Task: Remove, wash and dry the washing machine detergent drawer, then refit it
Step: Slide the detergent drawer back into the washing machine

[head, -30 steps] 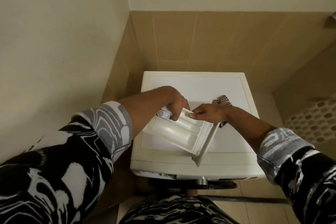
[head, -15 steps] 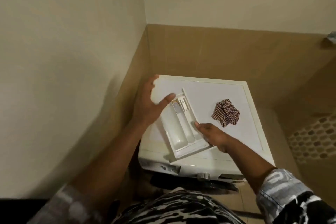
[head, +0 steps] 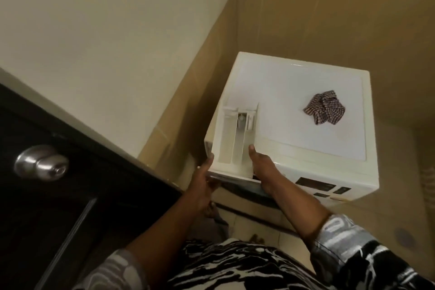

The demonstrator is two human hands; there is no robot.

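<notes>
The white detergent drawer (head: 231, 135) lies lengthwise over the left front corner of the white washing machine (head: 306, 92), its front panel hanging past the machine's front edge. My left hand (head: 202, 183) grips the drawer's front left corner, fingers under the panel. My right hand (head: 261, 167) holds the front right corner, thumb lying on the drawer's rim. The drawer's compartments face up and look empty.
A crumpled checked cloth (head: 324, 110) lies on the machine's top at the right. A dark door (head: 58, 195) with a steel knob (head: 41, 166) stands close on the left. Tan tiled walls box the machine in behind and on the left; its control panel (head: 324, 189) faces me.
The drawer has swung from a diagonal lie to lengthwise at the machine's left front corner. Both hands have shifted to its front end. The view has swung left and the door has come into sight.
</notes>
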